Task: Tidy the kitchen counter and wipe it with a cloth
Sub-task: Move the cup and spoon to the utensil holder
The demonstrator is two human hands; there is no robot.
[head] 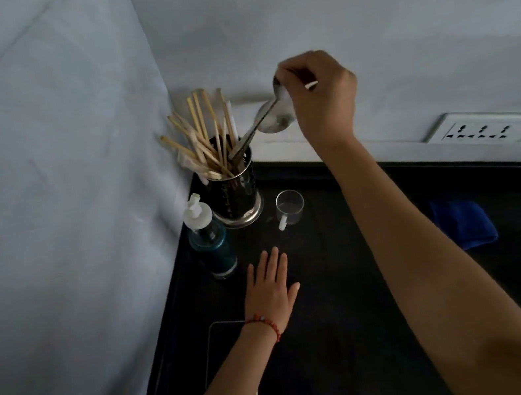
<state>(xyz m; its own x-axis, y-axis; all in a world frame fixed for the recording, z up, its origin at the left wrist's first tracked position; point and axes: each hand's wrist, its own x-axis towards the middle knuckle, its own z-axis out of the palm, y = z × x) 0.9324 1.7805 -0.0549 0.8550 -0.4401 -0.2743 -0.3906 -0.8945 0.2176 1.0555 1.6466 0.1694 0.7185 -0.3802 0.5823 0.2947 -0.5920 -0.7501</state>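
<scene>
My right hand [321, 96] is raised above a steel utensil holder [238, 197] in the counter's far left corner. It pinches the bowl ends of metal spoons [273, 118], whose handles reach down into the holder among several wooden chopsticks [202, 134]. My left hand [273, 287] lies flat, fingers spread, on the black counter [346, 338], holding nothing. A blue cloth [465, 223] lies crumpled on the counter to the right, partly hidden behind my right forearm.
A pump bottle with teal liquid [212, 240] stands in front of the holder. A small clear glass cup [290, 207] sits to the holder's right. A wall socket [481, 132] is on the back wall. Walls close off the left and far sides.
</scene>
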